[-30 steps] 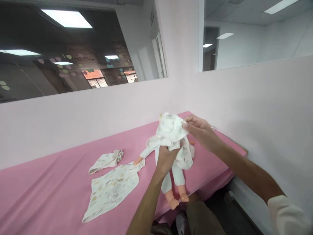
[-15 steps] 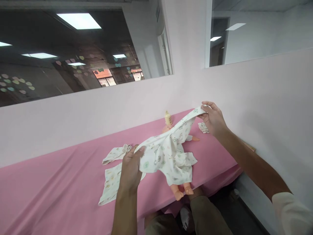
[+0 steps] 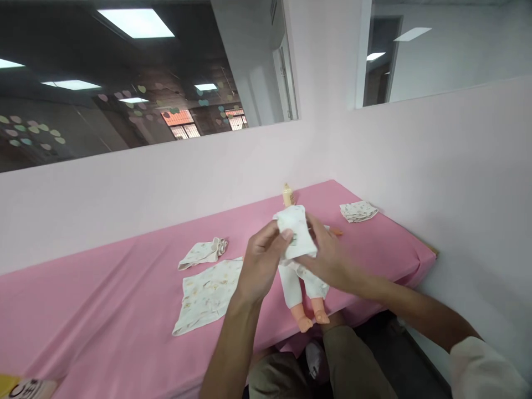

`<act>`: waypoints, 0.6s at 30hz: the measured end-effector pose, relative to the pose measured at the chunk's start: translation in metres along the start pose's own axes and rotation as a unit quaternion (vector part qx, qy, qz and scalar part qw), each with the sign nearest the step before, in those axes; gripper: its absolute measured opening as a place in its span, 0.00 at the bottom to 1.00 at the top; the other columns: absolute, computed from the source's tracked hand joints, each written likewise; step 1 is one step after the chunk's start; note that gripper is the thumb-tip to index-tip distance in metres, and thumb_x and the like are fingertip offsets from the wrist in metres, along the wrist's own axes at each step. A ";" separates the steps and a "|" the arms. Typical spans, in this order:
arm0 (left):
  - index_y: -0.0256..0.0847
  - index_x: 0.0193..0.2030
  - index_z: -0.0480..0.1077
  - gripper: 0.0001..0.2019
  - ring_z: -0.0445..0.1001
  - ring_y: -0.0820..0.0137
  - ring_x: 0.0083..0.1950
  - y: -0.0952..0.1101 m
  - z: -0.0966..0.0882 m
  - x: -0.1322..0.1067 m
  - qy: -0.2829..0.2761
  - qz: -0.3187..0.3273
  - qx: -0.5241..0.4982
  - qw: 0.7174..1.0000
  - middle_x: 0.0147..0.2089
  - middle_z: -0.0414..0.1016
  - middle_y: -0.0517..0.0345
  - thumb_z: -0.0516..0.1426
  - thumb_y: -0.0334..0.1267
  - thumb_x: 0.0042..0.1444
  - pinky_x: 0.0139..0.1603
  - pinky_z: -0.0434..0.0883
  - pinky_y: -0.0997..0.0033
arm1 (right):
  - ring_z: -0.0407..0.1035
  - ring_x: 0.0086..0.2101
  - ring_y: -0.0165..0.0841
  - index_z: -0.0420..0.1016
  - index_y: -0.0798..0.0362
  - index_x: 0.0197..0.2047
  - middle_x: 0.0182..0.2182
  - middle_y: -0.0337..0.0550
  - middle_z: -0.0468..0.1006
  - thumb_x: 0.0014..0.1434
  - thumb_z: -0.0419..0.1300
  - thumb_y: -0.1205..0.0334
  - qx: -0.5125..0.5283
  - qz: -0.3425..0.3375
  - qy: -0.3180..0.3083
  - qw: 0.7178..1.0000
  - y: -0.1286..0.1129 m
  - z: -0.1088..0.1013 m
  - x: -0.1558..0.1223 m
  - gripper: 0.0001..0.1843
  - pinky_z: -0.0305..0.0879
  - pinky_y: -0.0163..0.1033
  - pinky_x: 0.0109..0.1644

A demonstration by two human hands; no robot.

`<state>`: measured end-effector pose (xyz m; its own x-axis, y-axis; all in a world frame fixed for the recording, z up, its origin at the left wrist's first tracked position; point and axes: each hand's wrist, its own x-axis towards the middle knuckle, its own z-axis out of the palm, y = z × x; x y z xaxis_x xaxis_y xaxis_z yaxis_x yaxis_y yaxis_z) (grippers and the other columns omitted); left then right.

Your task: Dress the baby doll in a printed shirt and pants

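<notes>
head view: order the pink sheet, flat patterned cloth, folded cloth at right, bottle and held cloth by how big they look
Largest to smallest:
1. pink sheet
2. flat patterned cloth
3. folded cloth
4. bottle
Held cloth: not ranked, since it is partly covered and nearer the camera.

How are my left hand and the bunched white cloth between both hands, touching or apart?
Touching: the head view shows your left hand, thumb on the bunched white cloth.
</notes>
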<state>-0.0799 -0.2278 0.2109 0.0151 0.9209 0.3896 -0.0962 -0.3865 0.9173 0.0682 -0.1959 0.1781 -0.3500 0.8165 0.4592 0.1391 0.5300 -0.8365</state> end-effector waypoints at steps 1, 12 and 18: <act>0.40 0.49 0.75 0.17 0.73 0.59 0.53 0.000 0.002 -0.002 -0.026 0.016 0.050 0.998 0.50 0.77 0.50 0.60 0.47 0.57 0.52 0.71 0.63 | 0.71 0.43 0.40 0.67 0.50 0.56 0.46 0.46 0.76 0.53 0.63 0.57 0.037 0.009 0.009 0.999 -0.001 -0.002 0.007 0.27 0.68 0.45 0.44; 0.43 0.71 0.50 0.42 0.58 0.55 0.69 -0.109 -0.013 -0.021 0.058 -0.156 0.188 0.968 0.69 0.58 0.40 0.62 0.51 0.53 0.66 0.60 0.54 | 0.70 0.31 0.36 0.73 0.48 0.37 0.26 0.39 0.74 0.52 0.62 0.50 0.347 0.065 0.038 0.935 -0.006 -0.029 0.045 0.13 0.66 0.39 0.31; 0.36 0.48 0.73 0.25 0.78 0.60 0.44 -0.125 -0.002 -0.016 -0.055 -0.229 0.023 0.972 0.45 0.79 0.46 0.62 0.54 0.51 0.41 0.73 0.66 | 0.71 0.33 0.41 0.73 0.45 0.34 0.26 0.42 0.74 0.50 0.60 0.41 0.280 0.073 0.055 0.956 -0.003 -0.046 0.046 0.18 0.67 0.44 0.31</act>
<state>-0.0699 -0.1942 0.0903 0.1523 0.9868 -0.0559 -0.0091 0.0580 0.9983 0.0947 -0.1495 0.2158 -0.2604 0.9078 0.3287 -0.3498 0.2286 -0.9085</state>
